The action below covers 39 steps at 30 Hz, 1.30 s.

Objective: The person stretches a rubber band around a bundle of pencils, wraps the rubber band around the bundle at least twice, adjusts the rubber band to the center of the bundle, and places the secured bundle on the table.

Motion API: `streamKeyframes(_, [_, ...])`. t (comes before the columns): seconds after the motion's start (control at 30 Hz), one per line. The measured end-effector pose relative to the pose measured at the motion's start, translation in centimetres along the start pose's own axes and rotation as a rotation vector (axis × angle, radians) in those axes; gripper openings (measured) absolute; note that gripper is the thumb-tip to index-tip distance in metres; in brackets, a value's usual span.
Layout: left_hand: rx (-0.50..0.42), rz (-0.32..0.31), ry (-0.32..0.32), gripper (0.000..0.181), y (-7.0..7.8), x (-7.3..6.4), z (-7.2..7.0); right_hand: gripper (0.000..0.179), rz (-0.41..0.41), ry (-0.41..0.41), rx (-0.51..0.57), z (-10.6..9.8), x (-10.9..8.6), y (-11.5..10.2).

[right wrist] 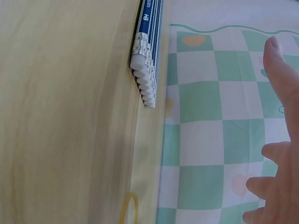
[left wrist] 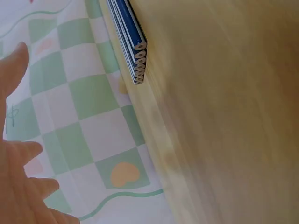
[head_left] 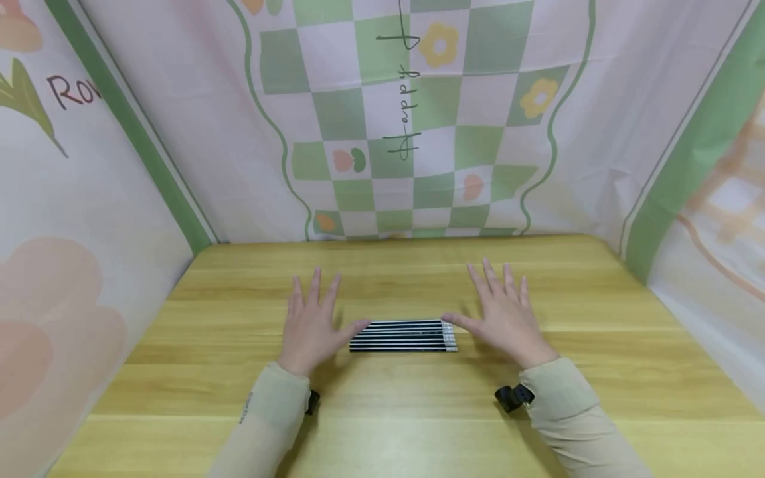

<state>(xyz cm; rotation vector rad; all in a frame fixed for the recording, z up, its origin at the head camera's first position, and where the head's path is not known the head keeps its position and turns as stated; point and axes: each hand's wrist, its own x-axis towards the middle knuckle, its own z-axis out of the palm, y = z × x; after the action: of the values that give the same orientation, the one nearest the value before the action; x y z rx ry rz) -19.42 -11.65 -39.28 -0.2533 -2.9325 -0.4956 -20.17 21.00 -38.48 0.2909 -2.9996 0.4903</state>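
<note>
A row of dark blue, white-striped pencils (head_left: 397, 336) lies side by side on the wooden table. Their white erasers and silvery ferrules point right; the right wrist view shows these eraser ends (right wrist: 144, 74) lined up closely. Flat, unsharpened ends (left wrist: 139, 63) face the left wrist camera. To the left of the row, my left hand (head_left: 311, 332) is spread, its thumb overlapping the pencils' corner in the head view. My right hand (head_left: 505, 318) is spread on the other side, thumb near the erasers. Both hands hold nothing. A thin yellow loop (right wrist: 124, 215) lies near the right hand.
The light wooden table (head_left: 394, 411) extends around the pencils. Behind it hangs a green-and-white checkered cloth (head_left: 412, 133), with printed cloth walls (head_left: 66, 199) at both sides. A small black device (head_left: 514, 398) sits at the right wrist.
</note>
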Motion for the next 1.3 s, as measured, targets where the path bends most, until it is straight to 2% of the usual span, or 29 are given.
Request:
streamKeyframes(0.2, [-0.088,0.01,-0.016,0.1,-0.2,0.3,-0.1,0.109,-0.011,-0.022,0.081,0.2,0.2,-0.1])
streamKeyframes(0.43, [-0.366,-0.008,-0.122,0.103,-0.1,0.1,-0.2,0.103,0.004,-0.076,0.285,0.4,0.3,-0.6])
streamKeyframes(0.57, [-0.46,-0.022,-0.171,0.102,0.0,0.2,-0.2,0.098,0.005,-0.098,0.399,0.6,0.3,-0.7])
streamKeyframes(0.8, [-0.57,-0.05,-0.208,0.101,0.0,0.5,0.6,0.088,-0.003,-0.137,0.52,1.1,0.3,-0.6])
streamKeyframes(1.03, [-0.652,-0.056,-0.266,0.094,-0.1,0.8,1.2,0.083,-0.065,-0.185,0.653,1.8,0.4,-0.6])
streamKeyframes(1.3, [-0.659,-0.05,-0.319,0.089,0.0,1.2,1.5,0.086,-0.034,-0.223,0.64,2.2,0.5,-0.7])
